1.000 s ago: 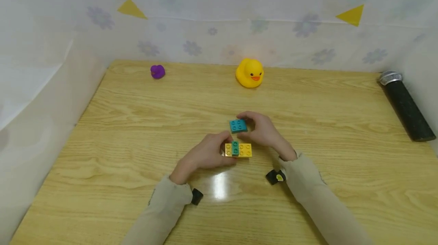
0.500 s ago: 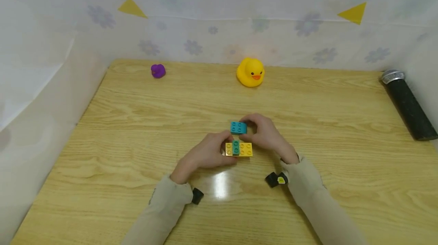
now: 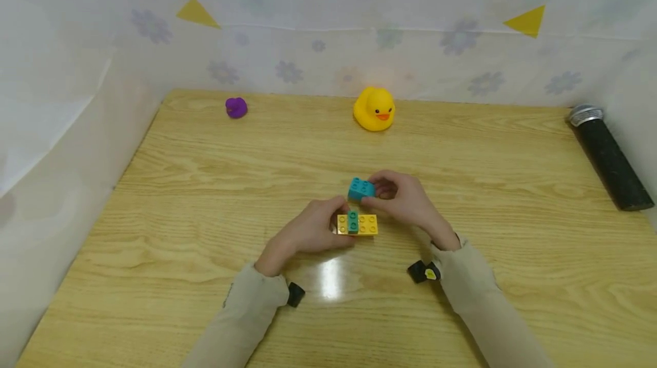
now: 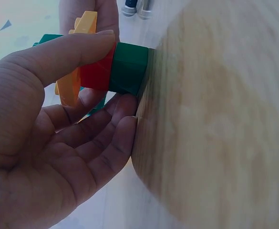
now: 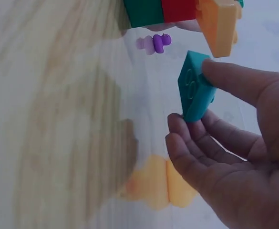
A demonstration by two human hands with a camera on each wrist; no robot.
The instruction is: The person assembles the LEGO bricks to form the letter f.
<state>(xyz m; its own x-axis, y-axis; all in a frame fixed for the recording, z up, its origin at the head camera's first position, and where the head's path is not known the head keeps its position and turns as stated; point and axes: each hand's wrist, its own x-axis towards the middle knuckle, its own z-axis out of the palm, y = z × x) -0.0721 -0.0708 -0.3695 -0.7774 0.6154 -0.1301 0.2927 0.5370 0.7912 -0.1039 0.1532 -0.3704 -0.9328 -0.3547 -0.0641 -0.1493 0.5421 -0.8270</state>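
My left hand (image 3: 310, 228) grips a stack of toy building bricks around its side. The stack has a green brick (image 4: 129, 67) at the bottom, against the table, then a red brick (image 4: 97, 74). Above those sits a longer yellow brick (image 3: 368, 224), topped by a small green brick (image 3: 353, 222). Just beyond the stack, my right hand (image 3: 402, 199) pinches a teal brick (image 3: 361, 188) between thumb and fingers. In the right wrist view the teal brick (image 5: 196, 88) is tilted, raised off the table and apart from the stack.
A yellow rubber duck (image 3: 374, 110) stands at the table's back, with a small purple duck (image 3: 236, 108) farther left. At the right edge lies a black microphone (image 3: 611, 160). White flowered cloth (image 3: 308, 25) encloses the wooden table (image 3: 205, 185).
The right hand has shifted slightly to the right with the teal brick, which is now turned and tilted. My left hand and the stack stay put.
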